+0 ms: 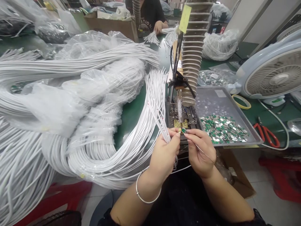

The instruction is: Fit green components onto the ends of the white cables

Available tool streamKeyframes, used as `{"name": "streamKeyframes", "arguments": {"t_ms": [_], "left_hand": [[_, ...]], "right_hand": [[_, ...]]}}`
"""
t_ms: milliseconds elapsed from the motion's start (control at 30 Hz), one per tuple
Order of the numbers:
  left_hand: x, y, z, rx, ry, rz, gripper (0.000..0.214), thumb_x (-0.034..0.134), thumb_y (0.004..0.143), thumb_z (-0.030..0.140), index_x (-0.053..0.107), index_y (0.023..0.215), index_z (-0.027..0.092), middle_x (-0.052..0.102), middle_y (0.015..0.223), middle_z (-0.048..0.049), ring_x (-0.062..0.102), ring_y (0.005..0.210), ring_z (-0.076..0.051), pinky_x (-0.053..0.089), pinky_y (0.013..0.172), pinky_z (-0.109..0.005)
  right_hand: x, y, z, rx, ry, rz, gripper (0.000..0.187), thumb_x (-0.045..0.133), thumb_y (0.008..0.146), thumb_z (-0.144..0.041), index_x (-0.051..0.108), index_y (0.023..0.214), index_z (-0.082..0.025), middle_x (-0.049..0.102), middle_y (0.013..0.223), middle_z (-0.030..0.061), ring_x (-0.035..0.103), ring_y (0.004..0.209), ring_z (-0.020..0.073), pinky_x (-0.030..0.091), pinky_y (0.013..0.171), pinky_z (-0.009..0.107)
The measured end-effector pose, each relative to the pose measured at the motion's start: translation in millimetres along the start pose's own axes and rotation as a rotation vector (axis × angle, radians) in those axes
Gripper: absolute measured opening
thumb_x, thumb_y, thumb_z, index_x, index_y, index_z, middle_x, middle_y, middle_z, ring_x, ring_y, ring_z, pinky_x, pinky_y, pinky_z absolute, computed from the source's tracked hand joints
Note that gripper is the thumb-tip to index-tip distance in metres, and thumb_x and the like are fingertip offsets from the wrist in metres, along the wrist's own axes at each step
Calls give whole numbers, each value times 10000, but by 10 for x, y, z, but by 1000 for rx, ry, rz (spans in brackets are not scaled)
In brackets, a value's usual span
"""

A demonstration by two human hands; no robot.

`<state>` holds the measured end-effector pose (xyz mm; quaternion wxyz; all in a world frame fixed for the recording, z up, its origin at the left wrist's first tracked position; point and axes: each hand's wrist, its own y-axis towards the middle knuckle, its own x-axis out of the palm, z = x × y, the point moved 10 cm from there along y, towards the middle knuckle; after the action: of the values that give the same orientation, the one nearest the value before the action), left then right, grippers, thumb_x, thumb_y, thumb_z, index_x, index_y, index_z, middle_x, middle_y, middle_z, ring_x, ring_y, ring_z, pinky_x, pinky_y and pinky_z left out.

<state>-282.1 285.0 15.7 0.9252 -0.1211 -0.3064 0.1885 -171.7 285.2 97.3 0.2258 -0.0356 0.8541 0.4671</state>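
Observation:
My left hand (164, 153) grips several white cables (160, 116) whose ends fan out upward past my fingers. My right hand (201, 152) pinches a small green circuit board (183, 130) between its fingertips, and my left fingertips nearly meet it there. A thin wire trails from my right hand toward the lower right. Just beyond the board lies a yellow pad (180, 123) on a dark soldering stand (175, 110). A large heap of white cable bundles (94, 157), partly bagged in clear plastic, curves around my left side.
A metal tray (221, 100) holds many green boards at the right, beyond it a desk fan (275, 73), yellow tape roll (241, 102) and red-handled scissors (265, 135). A coiled spring-like stack (192, 50) rises behind the stand. A co-worker's hand (158, 27) holds cables across the green bench (131, 116).

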Motion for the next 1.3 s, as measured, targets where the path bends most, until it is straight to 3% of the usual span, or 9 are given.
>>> {"name": "streamKeyframes", "arguments": {"t_ms": [200, 900, 1167, 1300], "left_hand": [[8, 0, 15, 14, -3, -20, 166, 622, 726, 206, 480, 674, 137, 515, 744, 36, 324, 369, 39, 216, 355, -131], [-23, -7, -3, 5, 4, -2, 153, 629, 704, 211, 493, 683, 146, 454, 610, 72, 299, 352, 23, 224, 358, -137], [-30, 16, -41, -9, 14, -13, 166, 635, 699, 211, 486, 661, 149, 524, 707, 40, 300, 366, 22, 219, 364, -153], [-74, 23, -2, 49, 156, -42, 133, 610, 739, 202, 525, 652, 148, 576, 823, 0, 380, 453, -10, 320, 444, -179]], "right_hand": [[0, 13, -7, -1, -3, 10, 285, 513, 825, -73, 611, 1047, -223, 628, 949, 84, 623, 884, 198, 562, 723, 384], [3, 7, -14, 4, -18, 5, 279, 512, 831, -94, 613, 1052, -231, 635, 943, 80, 630, 864, 201, 560, 711, 388], [22, -16, 18, 11, 18, 3, 303, 507, 823, -68, 606, 1062, -225, 631, 936, 75, 624, 867, 193, 551, 710, 368], [12, -43, 86, 63, 97, 3, 351, 462, 824, -20, 584, 1091, -213, 625, 903, 69, 615, 788, 165, 537, 645, 324]]}}
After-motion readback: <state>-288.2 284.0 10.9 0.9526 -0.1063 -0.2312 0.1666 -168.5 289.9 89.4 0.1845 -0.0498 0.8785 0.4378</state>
